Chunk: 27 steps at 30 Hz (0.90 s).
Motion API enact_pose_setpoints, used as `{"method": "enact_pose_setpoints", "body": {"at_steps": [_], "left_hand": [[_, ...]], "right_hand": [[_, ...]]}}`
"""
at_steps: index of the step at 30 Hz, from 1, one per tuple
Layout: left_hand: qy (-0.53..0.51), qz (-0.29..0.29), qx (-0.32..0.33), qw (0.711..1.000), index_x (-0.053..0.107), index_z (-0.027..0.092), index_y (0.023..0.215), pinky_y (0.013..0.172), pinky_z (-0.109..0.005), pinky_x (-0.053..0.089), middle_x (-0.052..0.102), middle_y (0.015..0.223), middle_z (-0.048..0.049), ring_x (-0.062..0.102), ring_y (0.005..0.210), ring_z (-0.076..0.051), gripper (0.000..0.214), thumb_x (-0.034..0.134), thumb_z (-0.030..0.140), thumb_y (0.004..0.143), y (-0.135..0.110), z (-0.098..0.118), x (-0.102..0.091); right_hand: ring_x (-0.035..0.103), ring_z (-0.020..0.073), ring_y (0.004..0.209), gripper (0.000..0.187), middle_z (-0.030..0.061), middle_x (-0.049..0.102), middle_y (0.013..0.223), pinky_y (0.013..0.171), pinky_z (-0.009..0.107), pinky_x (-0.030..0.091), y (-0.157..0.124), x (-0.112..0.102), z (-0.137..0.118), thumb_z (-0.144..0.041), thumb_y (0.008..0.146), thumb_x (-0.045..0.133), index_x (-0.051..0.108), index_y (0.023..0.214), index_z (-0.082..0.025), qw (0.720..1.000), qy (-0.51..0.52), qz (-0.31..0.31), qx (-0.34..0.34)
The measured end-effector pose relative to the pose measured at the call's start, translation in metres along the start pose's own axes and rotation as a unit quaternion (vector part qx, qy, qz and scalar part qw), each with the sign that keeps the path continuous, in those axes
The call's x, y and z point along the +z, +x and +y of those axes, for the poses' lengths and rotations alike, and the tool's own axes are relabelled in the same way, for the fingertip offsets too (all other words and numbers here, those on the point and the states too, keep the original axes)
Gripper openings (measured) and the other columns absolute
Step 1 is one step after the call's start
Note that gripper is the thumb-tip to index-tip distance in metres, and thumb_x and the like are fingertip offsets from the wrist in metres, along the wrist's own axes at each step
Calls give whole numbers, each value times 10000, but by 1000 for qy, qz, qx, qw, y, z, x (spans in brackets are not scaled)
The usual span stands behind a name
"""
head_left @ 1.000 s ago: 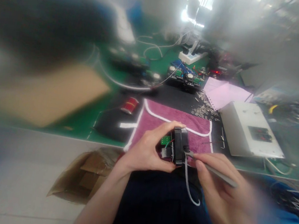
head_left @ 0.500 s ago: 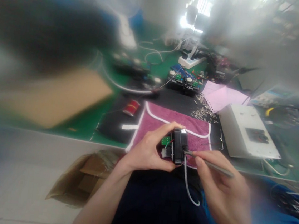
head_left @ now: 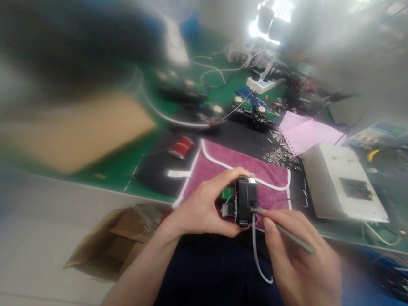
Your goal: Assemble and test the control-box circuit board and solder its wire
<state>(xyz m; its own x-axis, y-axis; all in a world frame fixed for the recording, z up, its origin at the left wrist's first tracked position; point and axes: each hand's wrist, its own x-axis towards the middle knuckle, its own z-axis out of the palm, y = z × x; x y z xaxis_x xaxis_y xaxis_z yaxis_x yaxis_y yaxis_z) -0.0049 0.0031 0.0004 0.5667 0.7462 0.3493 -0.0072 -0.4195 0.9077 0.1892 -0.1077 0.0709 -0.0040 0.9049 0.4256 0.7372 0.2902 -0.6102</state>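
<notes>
Right hand (head_left: 307, 263) edged nearer device (head_left: 244, 202)

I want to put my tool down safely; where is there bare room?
The black mat looks bare between the purple cloth and the circuit boards; the cloth's far part, beyond the left hand, does too. Further right is crowded: small metal pieces lie between cloth, pink papers and white box.

Spool (head_left: 181, 147) left, case (head_left: 333, 182) right (cloth (head_left: 241, 162) between)

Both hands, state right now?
Left hand: grip closed around the black module.
Right hand: grip closed on a slim grey tool, tip at the module.
</notes>
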Motion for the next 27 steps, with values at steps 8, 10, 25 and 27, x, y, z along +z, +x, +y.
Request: {"method": "enact_pose_setpoints", "body": {"at_steps": [8, 10, 25, 27], "left_hand": [[-5, -19, -3, 1000, 478, 316, 1561, 1235, -408, 467, 603, 1547, -66, 605, 1426, -324, 1017, 934, 203, 658, -2, -3, -1], [-6, -21, 1, 1000, 474, 315, 1562, 1243, -415, 458, 600, 1550, -66, 602, 1429, -325, 1023, 932, 197, 655, -1, -4, -1], [-18, -16, -11, 1000, 500, 286, 1538, 1179, -407, 505, 633, 1490, -76, 645, 1343, -307, 950, 915, 228, 686, 0, 1, -1], [-19, -14, -9, 1000, 497, 285, 1541, 1191, -402, 492, 625, 1501, -74, 635, 1359, -305, 948, 905, 208, 689, 0, 1, -1]], "right_hand": [[810, 186, 789, 184, 45, 822, 904, 756, 279, 676, 2, 8, 36, -389, 989, 761, 812, 1043, -220, 891, 353, 13, 284], [808, 196, 748, 211, 65, 823, 878, 738, 307, 686, 6, 12, 45, -394, 964, 780, 813, 1009, -191, 847, 434, 4, 306], [787, 175, 824, 103, 22, 812, 963, 753, 249, 648, -6, -9, 15, -298, 1011, 732, 806, 1071, -259, 981, 104, 79, 147], [773, 164, 922, 122, 15, 795, 1052, 833, 244, 631, -8, -11, 10, -257, 1019, 711, 785, 1114, -273, 992, 70, 37, 97]]}}
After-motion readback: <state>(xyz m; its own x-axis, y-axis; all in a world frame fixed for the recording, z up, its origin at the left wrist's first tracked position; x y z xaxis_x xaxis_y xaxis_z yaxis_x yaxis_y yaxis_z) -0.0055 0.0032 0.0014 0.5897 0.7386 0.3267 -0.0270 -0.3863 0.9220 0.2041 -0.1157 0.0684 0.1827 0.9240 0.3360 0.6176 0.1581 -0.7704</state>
